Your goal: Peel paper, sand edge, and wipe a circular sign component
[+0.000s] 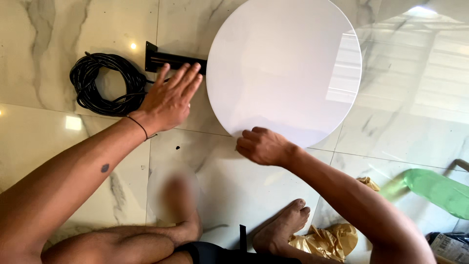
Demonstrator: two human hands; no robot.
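Observation:
A large round white disc (pixel 283 68) lies on the marble floor, with a black bracket (pixel 168 59) sticking out from under its left edge. My left hand (pixel 168 98) is flat and spread, fingers reaching toward the bracket and the disc's left rim. My right hand (pixel 264 145) is curled on the disc's near edge, gripping the rim. A thin black band sits on my left wrist.
A coil of black cable (pixel 105 84) lies left of the bracket. Crumpled tan wrapping (pixel 327 240) sits by my feet (pixel 281 227). A green plastic piece (pixel 437 190) and printed paper (pixel 449 247) are at the lower right.

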